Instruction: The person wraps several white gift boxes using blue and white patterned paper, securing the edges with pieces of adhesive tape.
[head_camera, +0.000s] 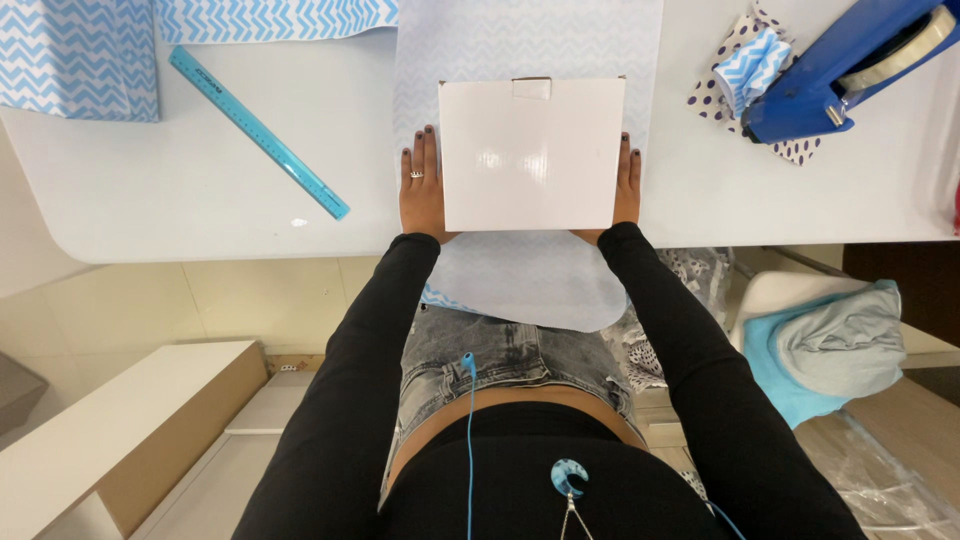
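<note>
**White box framed by two flat hands**

Blue chevron paper, a folded piece (78, 55), lies at the far left of the white table (200, 200), well away from the white box (530, 152) that everything else can be placed against. Next comes a light blue ruler (258, 131), lying on a slant to the left of the box and apart from it.

Just beside the box's left edge rests the left hand (422, 190), palm down and fingers straight (a ring on one finger, dark polish on the nails). It is spread flat and grips nothing; its inner edge meets the side of the box. The box itself sits square in the middle, lid up, on a pale sheet of wrapping paper (530, 285) that runs out past the box's far edge and droops over the table edge towards the person's lap.

Along the box's right edge lies the right hand (628, 185), also flat and open, holding nothing, pressed up to the cardboard, though the box hides part of it.

Farther right of the box, a small spotted and chevron scrap (745, 70) lies under the nose of a blue tape dispenser (845, 70).
</note>
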